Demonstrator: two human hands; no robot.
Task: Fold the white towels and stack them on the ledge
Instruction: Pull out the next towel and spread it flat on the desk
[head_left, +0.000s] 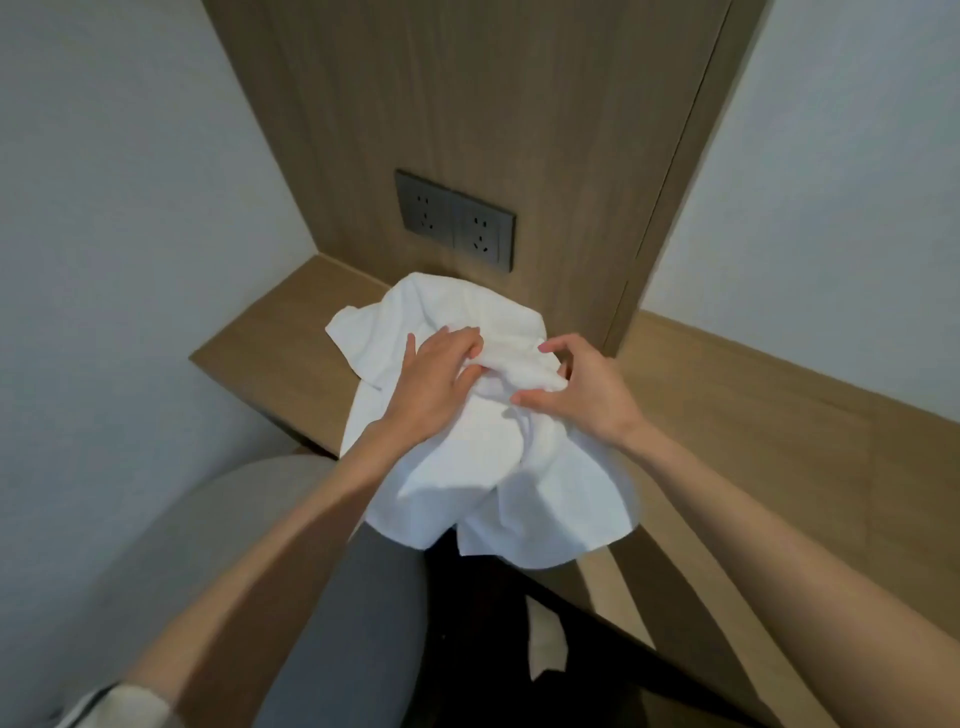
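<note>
The towels (467, 457) lay in a crumpled heap on the ledge (249, 358), below the socket plate (454, 221), with much of the cloth hanging over the near edge. How many pieces were in the heap could not be told. No folded stack was to be seen, so the task was judged barely begun, and the step in hand was taken to be the freeing of one towel. That would best be done by seeking a hem or corner rather than pulling at the bunched middle. The piece should then be lifted clear and spread flat on bare wood before any fold was made. The overhanging cloth might slide off if tugged carelessly.

The left hand (434, 382) was laid palm-down on the heap, its fingers (457, 338) spread and curled over a ridge of cloth, the thumb pressed in beneath. The right hand (584, 389) was held just beside it, forefinger and thumb hooked round a bunched fold. Both forearms were stretched forward.
</note>
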